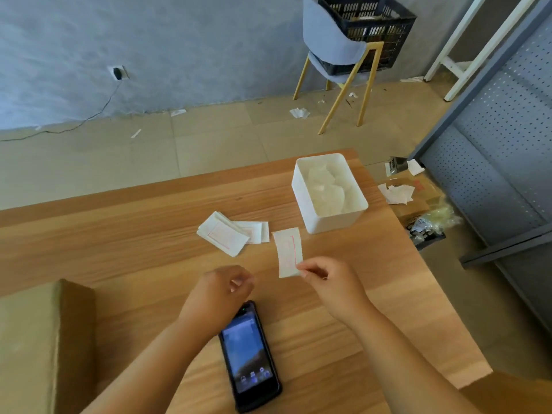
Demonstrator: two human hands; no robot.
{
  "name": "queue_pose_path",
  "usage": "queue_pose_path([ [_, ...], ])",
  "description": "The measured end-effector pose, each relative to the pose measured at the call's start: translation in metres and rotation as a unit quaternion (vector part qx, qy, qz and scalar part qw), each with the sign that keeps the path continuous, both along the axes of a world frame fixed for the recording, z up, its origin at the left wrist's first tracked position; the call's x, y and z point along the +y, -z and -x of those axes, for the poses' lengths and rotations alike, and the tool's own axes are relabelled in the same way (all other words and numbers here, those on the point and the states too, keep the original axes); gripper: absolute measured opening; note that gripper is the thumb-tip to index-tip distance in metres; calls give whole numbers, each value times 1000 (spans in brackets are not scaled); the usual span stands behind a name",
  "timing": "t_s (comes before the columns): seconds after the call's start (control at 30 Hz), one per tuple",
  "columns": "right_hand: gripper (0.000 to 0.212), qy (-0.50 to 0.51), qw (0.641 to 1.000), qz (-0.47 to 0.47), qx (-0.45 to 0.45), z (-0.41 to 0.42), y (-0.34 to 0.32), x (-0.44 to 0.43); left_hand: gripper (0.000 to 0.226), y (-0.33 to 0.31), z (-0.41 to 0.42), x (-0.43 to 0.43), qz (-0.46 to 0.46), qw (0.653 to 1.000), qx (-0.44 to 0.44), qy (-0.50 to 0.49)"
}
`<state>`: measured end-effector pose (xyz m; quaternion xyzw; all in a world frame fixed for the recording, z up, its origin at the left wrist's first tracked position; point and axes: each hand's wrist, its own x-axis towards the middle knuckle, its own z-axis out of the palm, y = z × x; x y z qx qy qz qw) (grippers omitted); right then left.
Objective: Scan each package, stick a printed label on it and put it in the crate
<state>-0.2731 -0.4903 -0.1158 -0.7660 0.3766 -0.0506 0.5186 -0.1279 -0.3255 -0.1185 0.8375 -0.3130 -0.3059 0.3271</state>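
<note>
The right hand pinched the near corner of a thin white paper label with a red line, held just above the light wooden table, while the left hand was curled shut beside it, and whether it held anything could not be told. The label looked very light, floppy and easy to crease, so an edge or corner seemed the best place to hold it. A brown cardboard box sat at the left, and the black plastic crate stood far off on a chair.

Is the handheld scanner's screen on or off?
On: the scanner lies face up on the table, its screen lit with icons.
</note>
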Motion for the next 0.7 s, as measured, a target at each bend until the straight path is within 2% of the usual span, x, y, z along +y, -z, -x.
queue_pose_path([
  [0.27,37,-92,992,-83,-26,-43,-4,121,35,3,-9,111,29,975,149,-162],
  [0.33,35,-109,990,-81,-23,-51,-4,152,30,2,-12,138,45,967,171,-182],
  [0.47,35,-138,987,-82,-14,-61,-5,201,14,0,-18,187,78,955,173,-229],
  [0.57,32,-159,984,-82,-3,-70,-8,235,13,-1,-24,224,78,954,163,-241],
  [0.7,22,-140,988,-57,-11,-82,-10,273,12,-2,-31,270,77,959,131,-240],
])
